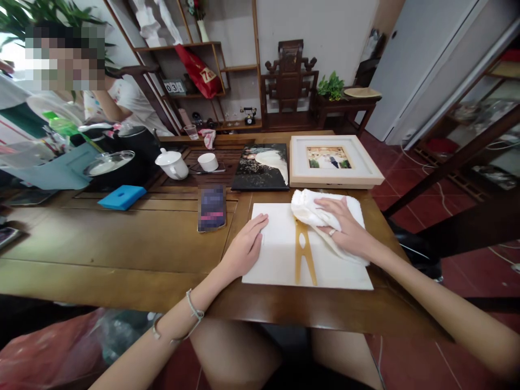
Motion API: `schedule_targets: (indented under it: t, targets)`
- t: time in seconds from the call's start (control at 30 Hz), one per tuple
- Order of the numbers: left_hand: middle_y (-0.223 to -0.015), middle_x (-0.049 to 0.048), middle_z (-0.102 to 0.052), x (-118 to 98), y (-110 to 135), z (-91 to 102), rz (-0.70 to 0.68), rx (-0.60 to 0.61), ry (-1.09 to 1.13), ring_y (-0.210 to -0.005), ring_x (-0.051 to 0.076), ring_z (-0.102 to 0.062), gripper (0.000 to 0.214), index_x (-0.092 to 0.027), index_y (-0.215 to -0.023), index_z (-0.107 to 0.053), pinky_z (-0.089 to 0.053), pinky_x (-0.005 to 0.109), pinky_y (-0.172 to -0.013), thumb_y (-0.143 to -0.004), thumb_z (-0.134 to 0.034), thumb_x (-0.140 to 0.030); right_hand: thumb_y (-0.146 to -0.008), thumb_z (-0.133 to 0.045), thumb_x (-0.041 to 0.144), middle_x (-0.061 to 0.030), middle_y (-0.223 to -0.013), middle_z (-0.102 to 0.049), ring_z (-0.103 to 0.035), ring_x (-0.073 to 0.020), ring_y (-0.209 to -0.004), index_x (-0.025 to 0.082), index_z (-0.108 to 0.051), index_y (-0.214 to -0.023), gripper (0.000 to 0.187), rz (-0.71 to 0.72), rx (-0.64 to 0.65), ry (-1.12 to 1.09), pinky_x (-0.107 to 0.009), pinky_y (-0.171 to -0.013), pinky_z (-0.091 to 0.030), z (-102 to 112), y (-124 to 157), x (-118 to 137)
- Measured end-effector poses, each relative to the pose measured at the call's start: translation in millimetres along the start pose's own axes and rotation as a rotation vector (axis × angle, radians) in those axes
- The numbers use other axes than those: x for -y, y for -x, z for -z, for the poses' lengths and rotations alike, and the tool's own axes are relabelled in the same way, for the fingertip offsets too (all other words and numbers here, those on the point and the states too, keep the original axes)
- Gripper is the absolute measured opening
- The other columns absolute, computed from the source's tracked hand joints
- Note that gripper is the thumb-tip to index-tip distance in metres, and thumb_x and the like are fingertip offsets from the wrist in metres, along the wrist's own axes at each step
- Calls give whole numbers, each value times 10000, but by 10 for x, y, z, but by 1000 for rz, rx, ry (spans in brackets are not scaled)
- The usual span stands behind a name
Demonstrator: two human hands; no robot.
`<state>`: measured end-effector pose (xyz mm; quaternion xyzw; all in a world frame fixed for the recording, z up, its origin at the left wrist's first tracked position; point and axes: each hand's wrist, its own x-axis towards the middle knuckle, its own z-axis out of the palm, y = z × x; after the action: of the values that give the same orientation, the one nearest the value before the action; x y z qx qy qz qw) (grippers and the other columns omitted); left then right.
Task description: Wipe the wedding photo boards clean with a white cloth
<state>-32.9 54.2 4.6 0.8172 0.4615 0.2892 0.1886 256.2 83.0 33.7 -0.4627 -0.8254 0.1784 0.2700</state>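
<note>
A white panel with a gold figure (280, 260) lies flat on the wooden table (122, 238) in front of me. My left hand (244, 246) rests flat on the panel's left part, fingers together, holding nothing. My right hand (345, 227) presses a white cloth (312, 208) onto the panel's upper right part. The cloth is bunched under my palm and fingers.
Behind the panel lie a black painted panel (262, 168) and a white framed picture (333, 161). A phone (212, 208) lies to the left. Farther left are a blue sponge (122, 196), teapot (173, 163), cup (208, 161) and lidded pots. Another person (117, 103) sits at the far left.
</note>
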Motion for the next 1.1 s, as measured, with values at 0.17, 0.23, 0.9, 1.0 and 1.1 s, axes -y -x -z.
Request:
schedule_targets:
  t: [0.17, 0.23, 0.9, 1.0, 1.1]
  targets:
    - [-1463, 129, -472, 9, -1, 1, -6, -8, 12, -1395, 239, -392, 425, -168, -1366, -488, -326, 493, -1166, -975, -325, -209, -843, -509, 203, -121, -1486, -405, -253, -326, -1420, 274, -478, -1350, 513, 147, 158, -17, -680, -1121, -11, -131, 170, 394]
    - [-1465, 137, -466, 9, -2, 7, -7, 0, 27, -1397, 244, -388, 424, -160, -1364, -489, -330, 486, -1165, -972, -334, -209, -778, -549, 172, -125, -1527, -348, -178, -346, -1444, 262, -448, -1388, 624, 227, 264, -26, -696, -1107, 10, -154, 276, 557]
    - [-1470, 128, -461, -9, -13, 7, 12, 9, 11, -1405, 234, -375, 429, -156, -1366, -491, -308, 477, -1178, -972, -330, -207, -900, -504, 293, -97, -1467, -460, -280, -268, -1426, 273, -426, -1400, 506, 47, 82, -231, -603, -1168, -22, -213, 22, 364]
    - [-1474, 135, -455, 12, -2, 3, -6, 17, 32, -1408, 236, -369, 432, -166, -1370, -485, -320, 487, -1170, -962, -346, -190, -854, -526, 231, -65, -1527, -376, -204, -276, -1451, 317, -370, -1433, 606, 186, 199, -226, -634, -1147, 12, -193, 340, 598]
    - [-1490, 149, -430, 29, 9, 4, -12, 28, 49, -1412, 244, -363, 454, -153, -1391, -459, -326, 487, -1167, -944, -386, -180, -770, -578, 213, -77, -1556, -316, -154, -318, -1458, 292, -368, -1440, 707, 272, 342, -195, -654, -1130, 28, -161, 533, 744]
